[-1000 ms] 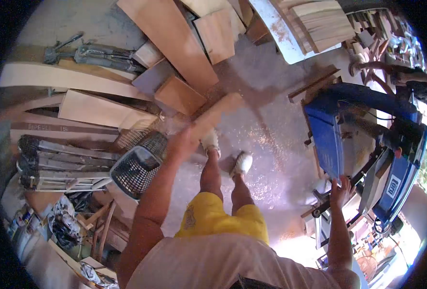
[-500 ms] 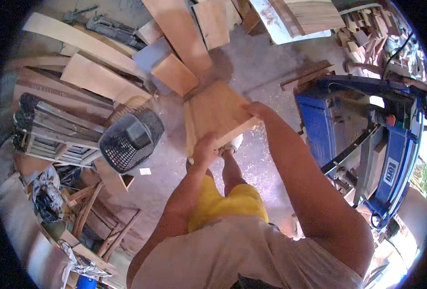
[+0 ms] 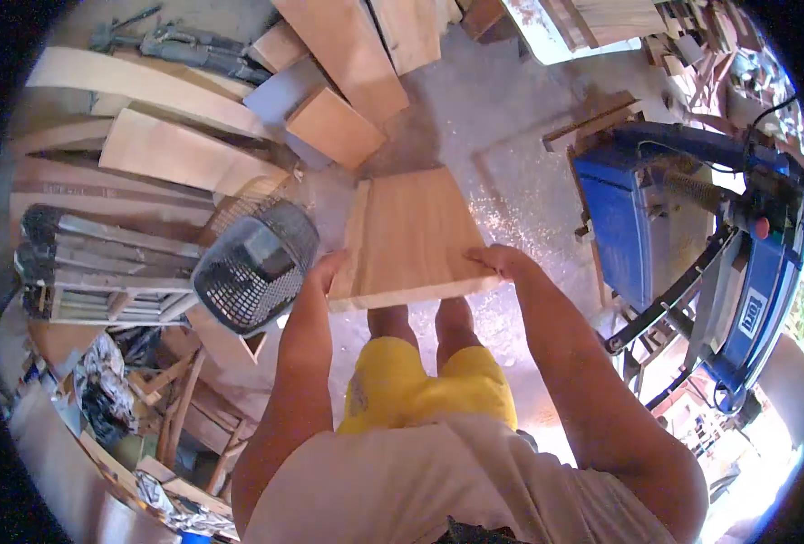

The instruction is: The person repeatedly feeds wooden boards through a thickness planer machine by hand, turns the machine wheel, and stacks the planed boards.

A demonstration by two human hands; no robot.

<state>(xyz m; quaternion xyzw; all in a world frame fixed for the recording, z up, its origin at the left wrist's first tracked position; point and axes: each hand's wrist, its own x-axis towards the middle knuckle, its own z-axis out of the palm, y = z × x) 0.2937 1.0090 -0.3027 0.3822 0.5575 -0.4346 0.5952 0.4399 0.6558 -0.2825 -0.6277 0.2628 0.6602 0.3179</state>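
Observation:
A tapered wooden panel (image 3: pixel 413 238) hangs in front of my legs, its wide edge toward me. My left hand (image 3: pixel 329 269) grips its left side near the lower corner. On the opposite side, my right hand (image 3: pixel 495 260) is closed round the edge, thumb lying on the top face. The panel hides my feet and part of the floor. Just left of my left hand stands a dark mesh plastic basket (image 3: pixel 255 267).
Boards (image 3: pixel 337 129) lean and lie ahead and to the left. A blue machine (image 3: pixel 612 223) stands at the right. Wooden frames (image 3: pixel 116 304) lie at the left, and a white-topped surface (image 3: pixel 547 36) bearing wood is at the far right. Shavings litter the floor (image 3: pixel 474 100).
My right hand has come from the machine side onto the panel. The panel, first held by my left hand, has turned to lie squarely before me, with my left hand now at its left side.

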